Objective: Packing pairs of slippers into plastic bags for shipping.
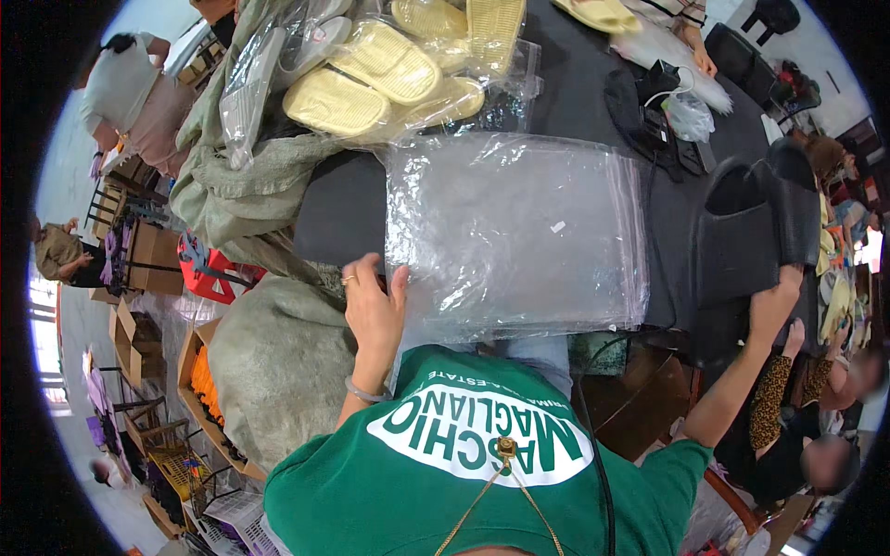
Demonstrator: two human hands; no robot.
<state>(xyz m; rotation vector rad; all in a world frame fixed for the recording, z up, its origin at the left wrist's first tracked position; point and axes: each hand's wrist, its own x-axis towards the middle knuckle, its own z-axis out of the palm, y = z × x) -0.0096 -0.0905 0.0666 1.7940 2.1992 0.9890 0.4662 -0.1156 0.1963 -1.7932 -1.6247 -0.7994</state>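
Note:
My right hand (777, 301) is closed on a pair of black slide sandals at the table's right side; its fingertips are partly hidden by them. The nearer black slide (737, 264) lies over part of the other slide (799, 208). In front of me a stack of clear plastic bags (519, 236) is spread flat on the dark table (570, 83). Beside the stack's left edge is my left hand (374, 310), with thumb and fingers apart and nothing in it. Several pale yellow slides (385, 60) in clear bags are heaped at the far left, with a bagged grey slide (250, 97) beside them.
A grey-green sack cloth (232, 190) drapes over the table's left edge, above a bulging sack (278, 371). An open carton (199, 385) holds orange things. Black devices with cables (663, 120) sit at the far right. Other people work at the right and far left.

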